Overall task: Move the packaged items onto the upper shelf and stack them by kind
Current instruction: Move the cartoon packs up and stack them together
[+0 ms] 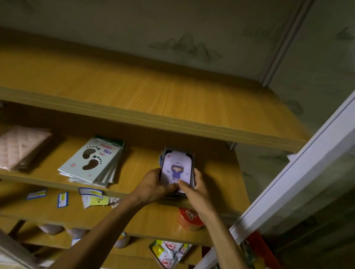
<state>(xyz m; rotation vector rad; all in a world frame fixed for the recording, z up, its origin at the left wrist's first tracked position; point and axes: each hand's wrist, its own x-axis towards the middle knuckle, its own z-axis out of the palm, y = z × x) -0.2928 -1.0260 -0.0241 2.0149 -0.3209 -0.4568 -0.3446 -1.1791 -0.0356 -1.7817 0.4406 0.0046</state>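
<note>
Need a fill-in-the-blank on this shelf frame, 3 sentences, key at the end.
1. Both hands, left and right, hold the stack of cartoon packs on the ____ shelf.
2. The packs left of that stack show two ____ cutouts.
3. The top shelf holds ____ packs so far.

Missing words: middle; footprint; no

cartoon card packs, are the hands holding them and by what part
Yes. Both hands grip the stack of cartoon card packs at its near end: the left hand on the left edge, the right hand on the right, thumbs on top.
</note>
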